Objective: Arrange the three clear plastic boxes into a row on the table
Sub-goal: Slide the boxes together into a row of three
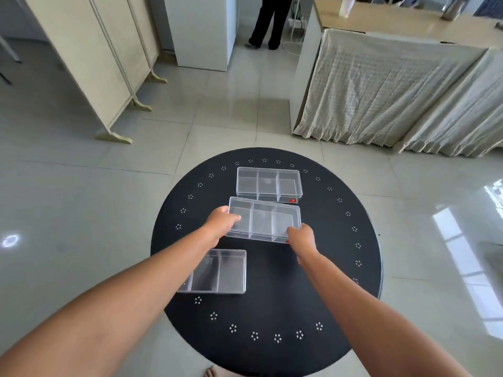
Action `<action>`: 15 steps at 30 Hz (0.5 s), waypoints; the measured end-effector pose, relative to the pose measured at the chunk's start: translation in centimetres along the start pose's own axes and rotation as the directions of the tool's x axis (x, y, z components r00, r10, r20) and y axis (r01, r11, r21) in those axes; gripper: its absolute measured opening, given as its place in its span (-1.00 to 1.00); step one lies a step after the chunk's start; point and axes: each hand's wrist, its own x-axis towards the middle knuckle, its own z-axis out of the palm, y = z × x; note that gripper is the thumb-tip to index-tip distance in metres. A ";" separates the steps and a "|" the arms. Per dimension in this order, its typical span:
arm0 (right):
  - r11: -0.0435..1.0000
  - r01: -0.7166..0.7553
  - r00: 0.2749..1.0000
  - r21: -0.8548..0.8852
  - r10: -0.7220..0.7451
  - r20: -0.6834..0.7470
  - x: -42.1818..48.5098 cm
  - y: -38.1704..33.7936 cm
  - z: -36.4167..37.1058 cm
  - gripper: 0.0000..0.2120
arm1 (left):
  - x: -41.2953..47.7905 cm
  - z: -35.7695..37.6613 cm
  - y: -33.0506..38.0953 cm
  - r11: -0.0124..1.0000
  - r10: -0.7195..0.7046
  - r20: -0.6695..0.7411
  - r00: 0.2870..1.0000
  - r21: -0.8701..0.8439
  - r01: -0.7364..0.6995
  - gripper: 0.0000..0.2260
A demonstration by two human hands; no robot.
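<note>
Three clear plastic boxes with three compartments each are on a round black table [313, 281]. The far box [269, 184] lies flat near the table's back edge. Just in front of it is the middle box [263, 220], held at both ends: my left hand [220, 223] grips its left end and my right hand [301, 238] grips its near right corner. It looks slightly tilted, and I cannot tell whether it touches the table. The near box [223, 272] lies at the front left, partly hidden under my left forearm.
The table has a ring of small white flower marks near its rim. Around it is a glossy tiled floor. A cloth-draped counter [394, 91] stands at the back right, folding screens [89, 63] at the back left, and a person's legs [268, 23] far behind.
</note>
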 end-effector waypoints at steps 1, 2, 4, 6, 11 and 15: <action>1.000 0.002 1.000 -0.012 -0.001 0.024 -0.7 -0.4 1.2 -0.66 | -0.1 -1.4 -0.6 1.000 -0.008 -0.012 1.000 0.001 0.008 -0.63; 1.000 0.010 0.999 -0.018 -0.010 0.044 -1.2 -0.7 2.4 -0.67 | -0.2 -2.7 -1.1 1.000 -0.014 -0.033 0.999 0.004 0.015 -0.61; 0.999 0.020 0.996 -0.037 -0.017 0.084 -2.3 -1.3 4.7 -0.66 | -0.3 -5.1 -2.3 0.999 -0.049 -0.068 0.997 -0.022 0.047 -0.52; 0.998 0.039 0.992 -0.041 -0.034 0.120 -3.5 -1.9 6.7 -0.67 | -0.4 -7.5 -3.3 0.997 -0.070 -0.103 0.992 -0.043 0.066 -0.45; 0.995 0.077 0.984 -0.059 -0.067 0.167 -5.0 -2.7 10.4 -0.69 | -0.2 -11.5 -5.3 0.989 -0.105 -0.103 0.989 -0.116 0.093 -0.48; 0.997 0.034 0.986 -0.069 -0.022 0.165 -5.6 -2.7 11.9 -0.76 | 0.4 -12.6 -6.5 0.986 -0.123 -0.088 0.989 -0.123 0.111 -0.49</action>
